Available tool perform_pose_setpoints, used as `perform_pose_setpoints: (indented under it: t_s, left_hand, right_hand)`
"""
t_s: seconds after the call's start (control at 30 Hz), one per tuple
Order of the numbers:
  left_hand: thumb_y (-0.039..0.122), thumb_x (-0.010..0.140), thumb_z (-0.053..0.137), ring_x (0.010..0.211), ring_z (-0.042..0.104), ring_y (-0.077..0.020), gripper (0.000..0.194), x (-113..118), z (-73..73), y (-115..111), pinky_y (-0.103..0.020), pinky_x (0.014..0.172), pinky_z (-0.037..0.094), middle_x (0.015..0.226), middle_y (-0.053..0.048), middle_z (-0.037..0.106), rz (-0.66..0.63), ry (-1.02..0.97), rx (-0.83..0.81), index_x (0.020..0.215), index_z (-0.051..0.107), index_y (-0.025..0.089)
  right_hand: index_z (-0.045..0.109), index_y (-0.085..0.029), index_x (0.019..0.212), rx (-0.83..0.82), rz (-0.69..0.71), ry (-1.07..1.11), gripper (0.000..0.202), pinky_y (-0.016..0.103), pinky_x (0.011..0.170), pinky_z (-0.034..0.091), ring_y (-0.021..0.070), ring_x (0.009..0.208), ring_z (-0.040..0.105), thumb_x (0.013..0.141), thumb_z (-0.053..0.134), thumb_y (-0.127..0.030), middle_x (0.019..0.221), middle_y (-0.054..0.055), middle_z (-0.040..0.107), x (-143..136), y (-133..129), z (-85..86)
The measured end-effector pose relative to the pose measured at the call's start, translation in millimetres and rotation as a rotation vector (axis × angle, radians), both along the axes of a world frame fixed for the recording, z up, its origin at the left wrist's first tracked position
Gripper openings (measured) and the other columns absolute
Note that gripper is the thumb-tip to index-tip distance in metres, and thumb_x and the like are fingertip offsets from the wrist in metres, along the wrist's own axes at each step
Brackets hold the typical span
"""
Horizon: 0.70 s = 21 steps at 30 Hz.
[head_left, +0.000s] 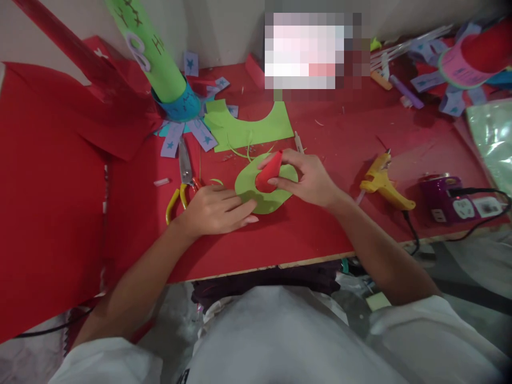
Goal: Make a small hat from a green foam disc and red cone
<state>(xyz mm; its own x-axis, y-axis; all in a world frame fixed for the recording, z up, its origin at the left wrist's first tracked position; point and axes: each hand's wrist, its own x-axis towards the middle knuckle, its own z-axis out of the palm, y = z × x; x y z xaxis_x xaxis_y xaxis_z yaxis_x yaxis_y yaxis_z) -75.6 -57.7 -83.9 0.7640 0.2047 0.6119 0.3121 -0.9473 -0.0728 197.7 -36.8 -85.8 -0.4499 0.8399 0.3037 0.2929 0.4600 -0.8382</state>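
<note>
A red cone (pixel 268 177) stands tilted on a light green disc (pixel 256 205) that looks like craft foam or paper. My right hand (pixel 310 178) pinches the cone between thumb and fingers. At the disc's near left edge, my left hand (pixel 214 210) holds the rim, its fingertips over the green sheet. Beside my left hand lie scissors (pixel 184 165) with yellow and orange handles, partly hidden by that hand. Just beyond the disc is a green offcut (pixel 256 130) with a curved cut-out, and thin green strips (pixel 239 154) lie between them.
To the right, a yellow glue gun (pixel 384 184) rests near a purple power box (pixel 448 197) with a cable. A green tube (pixel 170 80) in a blue base stands back left, beside large red sheets (pixel 52 202). A pink-and-red piece (pixel 466 66) stands back right.
</note>
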Motion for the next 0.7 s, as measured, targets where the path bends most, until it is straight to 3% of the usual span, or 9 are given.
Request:
perform_pose_setpoints:
  t_s: [0.3,0.43,0.7]
  left_hand:
    - [0.050,0.115,0.045,0.059,0.068,-0.0157,0.042,3.5,-13.1,0.4,-0.030,0.056,0.032,0.065,0.000,0.072,0.089,0.344,-0.140,0.127,0.073,0.021]
    - [0.052,0.116,0.039,0.056,0.067,-0.0171,0.047,2.6,-14.4,0.4,-0.030,0.053,0.024,0.065,-0.002,0.072,0.127,0.391,-0.180,0.132,0.073,0.024]
    - [0.052,0.116,0.040,0.055,0.066,-0.0171,0.046,2.8,-13.9,-0.6,-0.031,0.053,0.025,0.066,-0.001,0.073,0.146,0.370,-0.169,0.127,0.074,0.023]
  right_hand:
    - [0.077,-0.026,0.132,0.004,0.025,-0.062,0.048,0.041,0.105,0.060,0.0270,0.116,0.077,0.101,0.070,-0.062,0.137,0.009,0.079,0.0,-0.7,-10.2]
    - [0.076,-0.026,0.134,0.017,0.013,-0.067,0.047,0.042,0.104,0.060,0.0263,0.114,0.077,0.102,0.069,-0.061,0.138,0.010,0.079,0.7,-1.1,-13.0]
    - [0.077,-0.026,0.134,0.029,0.025,-0.051,0.045,0.041,0.103,0.061,0.0267,0.114,0.078,0.102,0.072,-0.057,0.137,0.010,0.079,1.2,1.2,-16.3]
